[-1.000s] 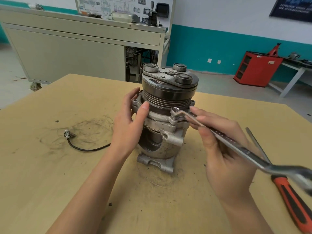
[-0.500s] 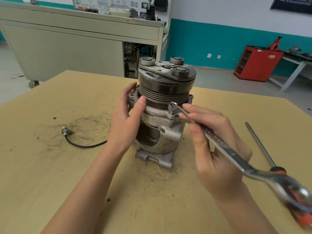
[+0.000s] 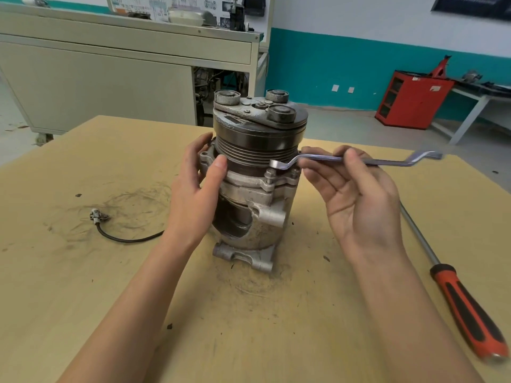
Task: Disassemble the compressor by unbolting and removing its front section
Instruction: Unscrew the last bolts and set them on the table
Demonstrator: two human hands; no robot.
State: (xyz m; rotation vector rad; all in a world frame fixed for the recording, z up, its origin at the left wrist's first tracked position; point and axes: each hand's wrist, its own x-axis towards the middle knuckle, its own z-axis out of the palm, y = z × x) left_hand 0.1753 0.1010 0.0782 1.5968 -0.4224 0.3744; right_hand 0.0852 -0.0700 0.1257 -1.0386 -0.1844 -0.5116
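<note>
The grey metal compressor stands upright in the middle of the wooden table, its dark grooved pulley and clutch plate on top. My left hand grips its left side, thumb on the flange just below the pulley. A steel ring wrench lies almost level, pointing right, with its ring end over a bolt on the front flange. My right hand holds the wrench shank, thumb and fingers pinching near the ring end, palm facing up.
A long screwdriver with an orange and black handle lies on the table at the right. A short black cable with a plug lies to the left. Behind the table stand a beige workbench and a red cabinet.
The wrench has swung counterclockwise from pointing at me on the lower right to pointing right, almost level. My right hand followed and turned palm up. My left hand has stayed on the compressor.
</note>
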